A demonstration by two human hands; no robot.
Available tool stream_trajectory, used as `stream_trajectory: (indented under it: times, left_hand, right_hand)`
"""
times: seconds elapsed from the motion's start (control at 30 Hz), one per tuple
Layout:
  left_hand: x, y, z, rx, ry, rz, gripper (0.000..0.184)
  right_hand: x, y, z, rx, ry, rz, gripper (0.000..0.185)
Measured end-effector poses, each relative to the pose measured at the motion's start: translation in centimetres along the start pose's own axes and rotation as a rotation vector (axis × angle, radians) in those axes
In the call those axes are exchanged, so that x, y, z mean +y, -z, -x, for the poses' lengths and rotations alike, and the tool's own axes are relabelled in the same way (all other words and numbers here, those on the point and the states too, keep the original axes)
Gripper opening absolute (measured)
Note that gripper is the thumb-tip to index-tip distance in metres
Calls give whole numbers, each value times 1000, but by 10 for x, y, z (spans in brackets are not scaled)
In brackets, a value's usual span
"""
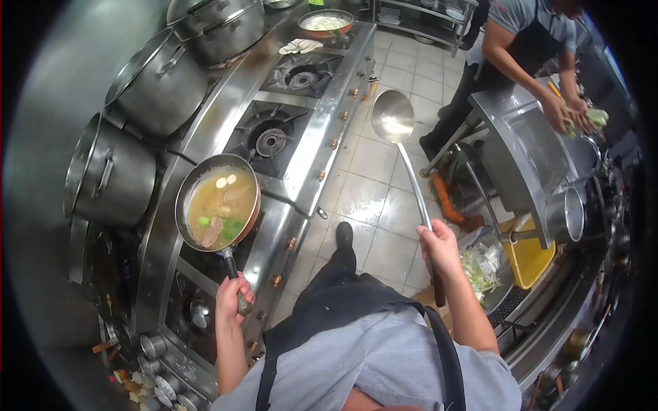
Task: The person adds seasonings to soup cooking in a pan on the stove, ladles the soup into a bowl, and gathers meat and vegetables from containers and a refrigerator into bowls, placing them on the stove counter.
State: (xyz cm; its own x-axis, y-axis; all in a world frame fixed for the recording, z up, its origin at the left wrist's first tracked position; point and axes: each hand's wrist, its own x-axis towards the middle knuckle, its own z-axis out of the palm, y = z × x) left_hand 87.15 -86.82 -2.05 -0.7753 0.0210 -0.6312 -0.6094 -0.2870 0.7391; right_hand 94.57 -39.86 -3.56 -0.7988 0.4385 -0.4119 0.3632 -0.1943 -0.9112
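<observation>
My left hand is wrapped round the black handle of a frying pan, which is over the stove at my left. Yellowish soup fills the pan, with pieces of meat, green bits and pale round slices in it. My right hand grips the long handle of a metal ladle. The ladle's bowl is held out over the tiled floor, away from the pan. Whether anything lies in the bowl is hard to make out because of the glare.
Several large steel pots line the wall behind the stove. A second pan with pale food sits at its far end, near a white cloth. At a steel sink, a co-worker handles green vegetables. A yellow basket stands at right.
</observation>
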Motion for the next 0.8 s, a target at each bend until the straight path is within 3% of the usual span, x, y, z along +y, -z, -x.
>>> stream_trajectory:
  times: [0.07,0.17,0.53,0.8]
  left_hand:
    - [15,-34,-13,-65,5,44,7]
    - [42,-88,-44,-112,37,47,8]
    - [155,-303,-193,-434,68,-161,8]
    - [188,-503,-332,-595,91,-186,7]
  right_hand:
    - [-20,-6,-32,24,46,-30,14]
    - [-76,-3,-72,-167,-95,-82,10]
    - [-112,53,-194,102,-183,-123,13]
    - [-174,105,-294,198,-194,-56,11]
